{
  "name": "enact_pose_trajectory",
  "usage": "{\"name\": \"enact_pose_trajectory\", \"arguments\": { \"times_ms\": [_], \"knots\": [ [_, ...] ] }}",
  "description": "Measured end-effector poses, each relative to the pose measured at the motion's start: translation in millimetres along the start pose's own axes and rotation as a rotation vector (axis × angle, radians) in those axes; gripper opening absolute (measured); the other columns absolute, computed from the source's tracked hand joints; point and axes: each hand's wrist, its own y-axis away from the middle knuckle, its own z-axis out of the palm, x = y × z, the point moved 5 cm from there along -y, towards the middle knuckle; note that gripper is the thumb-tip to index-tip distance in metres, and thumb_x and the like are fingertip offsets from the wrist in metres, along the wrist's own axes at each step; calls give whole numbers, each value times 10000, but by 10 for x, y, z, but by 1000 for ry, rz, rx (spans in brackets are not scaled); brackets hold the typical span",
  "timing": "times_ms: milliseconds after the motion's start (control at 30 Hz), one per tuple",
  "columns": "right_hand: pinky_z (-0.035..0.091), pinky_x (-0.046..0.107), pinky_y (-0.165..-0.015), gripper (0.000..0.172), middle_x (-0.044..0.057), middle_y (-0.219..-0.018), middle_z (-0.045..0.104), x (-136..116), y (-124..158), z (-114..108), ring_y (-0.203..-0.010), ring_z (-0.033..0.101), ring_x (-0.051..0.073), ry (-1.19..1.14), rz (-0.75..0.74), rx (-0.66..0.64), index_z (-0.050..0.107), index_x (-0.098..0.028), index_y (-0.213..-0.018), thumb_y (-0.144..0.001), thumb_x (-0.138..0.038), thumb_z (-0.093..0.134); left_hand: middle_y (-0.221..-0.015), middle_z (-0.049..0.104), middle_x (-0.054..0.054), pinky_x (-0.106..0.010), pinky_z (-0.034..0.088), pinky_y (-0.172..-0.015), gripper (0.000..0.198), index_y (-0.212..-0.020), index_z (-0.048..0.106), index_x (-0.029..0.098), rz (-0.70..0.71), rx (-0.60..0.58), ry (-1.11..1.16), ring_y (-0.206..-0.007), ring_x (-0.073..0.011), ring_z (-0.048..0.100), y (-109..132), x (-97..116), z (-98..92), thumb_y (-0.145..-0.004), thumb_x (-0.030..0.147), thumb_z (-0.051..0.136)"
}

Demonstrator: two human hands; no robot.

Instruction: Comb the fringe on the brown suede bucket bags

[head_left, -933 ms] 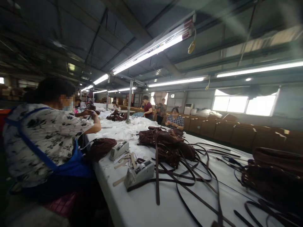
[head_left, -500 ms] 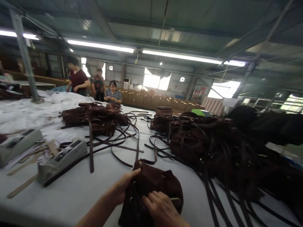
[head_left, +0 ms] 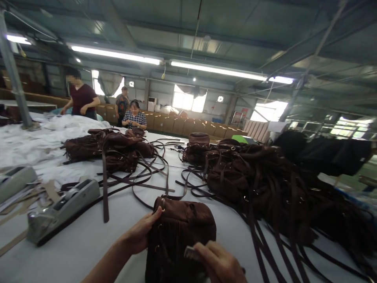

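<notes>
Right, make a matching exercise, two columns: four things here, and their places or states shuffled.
1. Left hand
2. Right hand
3. Crumpled white fabric
4. Nearer grey tape dispenser

A. At the foot of the grey metal post
B. Grips a small grey tool
C. Between flat beige strips and left forearm
D. Holds the edge of a dark brown bag

Pairs: 1-D, 2-B, 3-A, 4-C
</notes>
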Motion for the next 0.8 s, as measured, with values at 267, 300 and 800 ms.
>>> {"name": "enact_pose_trajectory", "arguments": {
  "times_ms": [267, 300, 800],
  "knots": [
    [420, 334, -764, 344, 24, -909, 619, -218, -584, 89, -822, 548, 199, 128, -142, -96, 552, -203, -1144, -841, -42, 537, -898, 720, -90, -241, 513, -679, 381, -1064, 646, 106, -16, -38, 7, -753, -171, 671, -41, -81, 148, -907, 446, 580],
    [420, 331, -753, 368, 24, -919, 623, -203, -528, 195, -827, 550, 202, 144, -146, -125, 541, -195, -1150, -813, -51, 570, -890, 722, -92, -248, 513, -681, 381, -1054, 651, 105, -3, -20, 24, -750, -177, 673, -53, -69, 90, -904, 449, 582],
    [315, 275, -416, 122, -38, -601, 568, -153, 197, 1107, -516, 521, 157, 284, -226, 23, 541, -224, -790, -822, -194, 654, -630, 706, -42, -281, 523, -568, 251, -716, 679, 113, 208, 394, -159, -571, -191, 651, -340, -227, -85, -549, 209, 840]
  ]
}}
